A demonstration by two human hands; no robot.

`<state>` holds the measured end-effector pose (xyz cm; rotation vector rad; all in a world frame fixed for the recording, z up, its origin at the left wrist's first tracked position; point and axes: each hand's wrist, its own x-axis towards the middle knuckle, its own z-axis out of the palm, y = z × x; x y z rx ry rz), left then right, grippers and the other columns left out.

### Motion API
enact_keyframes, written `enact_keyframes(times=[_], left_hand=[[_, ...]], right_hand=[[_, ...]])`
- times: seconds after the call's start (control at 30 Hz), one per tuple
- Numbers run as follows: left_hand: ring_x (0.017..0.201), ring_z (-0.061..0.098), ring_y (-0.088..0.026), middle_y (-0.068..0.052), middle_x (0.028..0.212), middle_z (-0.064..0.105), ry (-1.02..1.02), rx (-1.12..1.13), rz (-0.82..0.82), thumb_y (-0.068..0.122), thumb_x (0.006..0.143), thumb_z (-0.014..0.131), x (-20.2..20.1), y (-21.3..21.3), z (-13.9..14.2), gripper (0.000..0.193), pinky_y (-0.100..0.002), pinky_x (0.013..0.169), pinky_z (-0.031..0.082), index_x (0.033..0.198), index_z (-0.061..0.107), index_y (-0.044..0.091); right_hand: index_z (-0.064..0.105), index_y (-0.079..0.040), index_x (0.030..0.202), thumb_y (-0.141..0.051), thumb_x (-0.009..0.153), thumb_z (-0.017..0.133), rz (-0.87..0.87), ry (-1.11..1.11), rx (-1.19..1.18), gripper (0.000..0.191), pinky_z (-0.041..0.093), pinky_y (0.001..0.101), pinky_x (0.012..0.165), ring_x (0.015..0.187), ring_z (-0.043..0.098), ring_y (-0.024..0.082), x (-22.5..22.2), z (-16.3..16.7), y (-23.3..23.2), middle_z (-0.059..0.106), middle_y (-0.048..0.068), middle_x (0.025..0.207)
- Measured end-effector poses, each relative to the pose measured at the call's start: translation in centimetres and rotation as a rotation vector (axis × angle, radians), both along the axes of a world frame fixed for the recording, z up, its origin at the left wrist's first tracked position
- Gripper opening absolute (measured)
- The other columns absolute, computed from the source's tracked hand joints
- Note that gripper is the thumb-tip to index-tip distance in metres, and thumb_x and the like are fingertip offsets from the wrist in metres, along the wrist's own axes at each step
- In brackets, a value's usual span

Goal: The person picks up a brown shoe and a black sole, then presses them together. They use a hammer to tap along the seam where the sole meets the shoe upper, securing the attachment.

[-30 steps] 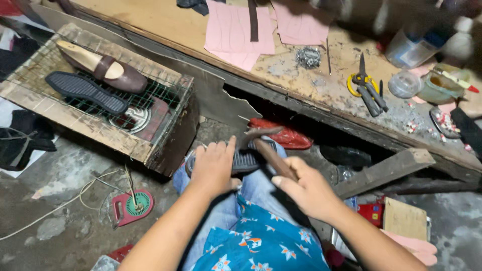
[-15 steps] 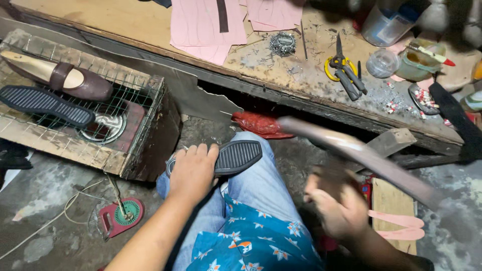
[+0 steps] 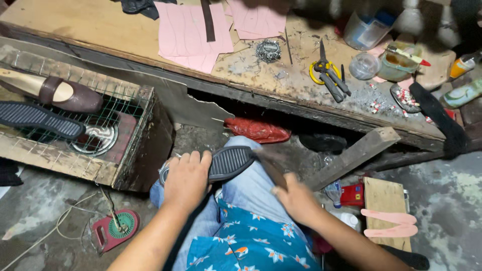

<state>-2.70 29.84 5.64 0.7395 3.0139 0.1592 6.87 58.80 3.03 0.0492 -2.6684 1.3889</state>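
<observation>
The wooden workbench (image 3: 100, 30) spans the top. Below it, on the person's knee, lies the black ribbed shoe sole (image 3: 231, 161), pressed flat under the left hand (image 3: 186, 180), fingers spread over its heel. The right hand (image 3: 296, 198) is closed round a hammer (image 3: 271, 168), which has swung down from its raised position to the sole's tip.
</observation>
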Motion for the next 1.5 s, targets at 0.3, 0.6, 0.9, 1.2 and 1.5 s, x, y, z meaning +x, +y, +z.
enact_keyframes(times=[0.3,0.6,0.9,1.2,1.5], left_hand=[[0.097,0.061,-0.029,-0.01,0.099,0.064,0.085,0.04,0.008,0.025,0.07,0.075,0.3,-0.3,-0.8,0.063,-0.043,0.081,0.045,0.127,0.057,0.008],[0.099,0.061,-0.028,-0.008,0.099,0.063,0.137,0.04,0.043,0.017,0.088,0.066,0.6,-0.7,-2.2,0.034,-0.044,0.084,0.046,0.121,0.06,0.01],[0.115,0.066,-0.027,-0.012,0.12,0.068,-0.112,0.989,0.136,0.017,0.063,0.093,1.6,-9.2,-2.7,0.067,-0.036,0.1,0.049,0.121,0.063,0.004],[0.121,0.059,-0.02,-0.007,0.127,0.061,-0.235,1.358,0.119,0.007,0.072,0.087,2.6,-9.3,-6.9,0.063,-0.033,0.106,0.044,0.128,0.058,0.004],[0.109,0.065,-0.015,-0.004,0.113,0.069,-0.476,1.341,0.183,0.011,0.07,0.088,2.3,-10.0,-3.8,0.064,-0.031,0.099,0.051,0.127,0.059,0.004]], right_hand=[[0.054,0.006,0.123,-0.029,0.1,0.066,0.017,0.184,0.02,0.043,0.052,0.0457,0.079,0.09,0.064,0.037,-1.7,-1.0,0.3,0.065,0.025,0.1],[0.052,0.003,0.115,-0.035,0.094,0.068,0.072,-0.086,0.025,0.046,0.051,0.0507,0.073,0.081,0.062,0.045,-2.0,-0.8,-3.2,0.064,0.029,0.086],[0.059,-0.002,0.096,-0.036,0.086,0.069,0.156,-0.607,-0.003,0.036,0.05,0.0453,0.061,0.064,0.061,0.032,-4.4,4.2,-4.2,0.062,0.013,0.073],[0.057,0.0,0.114,-0.034,0.096,0.069,0.485,0.155,-0.19,0.04,0.056,0.0425,0.077,0.086,0.07,0.031,-3.9,5.0,-12.8,0.068,0.015,0.092],[0.061,0.0,0.112,-0.017,0.083,0.071,0.279,-0.284,-0.371,0.035,0.057,0.0364,0.079,0.087,0.069,0.019,-2.6,1.7,-6.8,0.071,0.012,0.095]])
